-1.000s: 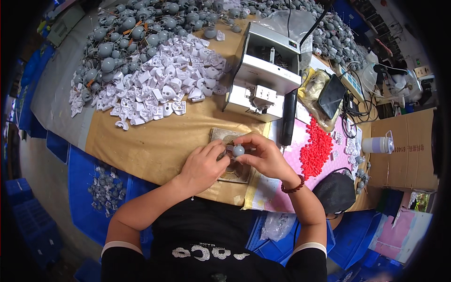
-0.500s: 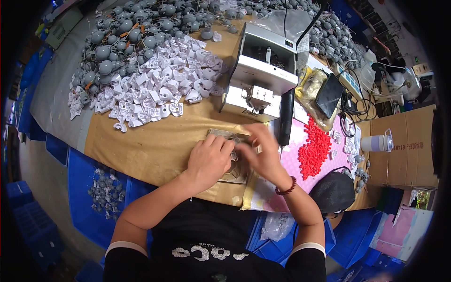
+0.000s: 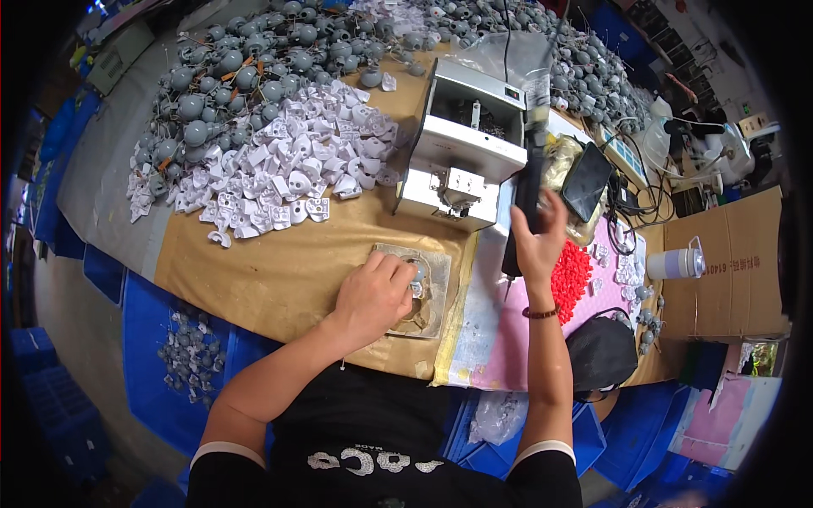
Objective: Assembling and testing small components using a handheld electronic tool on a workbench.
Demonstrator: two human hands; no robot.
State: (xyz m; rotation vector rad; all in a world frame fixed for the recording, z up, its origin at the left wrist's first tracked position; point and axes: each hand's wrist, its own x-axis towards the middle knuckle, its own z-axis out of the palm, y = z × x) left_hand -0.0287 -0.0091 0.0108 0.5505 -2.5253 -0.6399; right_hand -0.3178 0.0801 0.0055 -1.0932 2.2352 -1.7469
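At the middle of the table my left hand [image 3: 373, 292] is closed, its fingertips pressing a small grey part [image 3: 418, 273] with a white piece onto a flat square fixture [image 3: 434, 292]. The fingers hide most of that part. Farther right, my right hand [image 3: 539, 241] is raised against a black electric screwdriver [image 3: 527, 195] that hangs upright with its bit pointing down. The thumb and fingers of this hand are spread and slightly blurred, with the thumb overlapping the tool's body.
White plastic parts [image 3: 279, 169] lie heaped at the left, with grey ball-shaped housings [image 3: 229, 93] behind. A silver screw feeder [image 3: 461, 152] stands beyond the fixture. Red small parts [image 3: 572, 279], a phone [image 3: 587, 182], a black cap [image 3: 601, 351] and a white bottle [image 3: 677, 262] lie rightward.
My right hand has left the fixture and moved right and away to the screwdriver, its fingers spreading. My left hand has stayed on the grey part.
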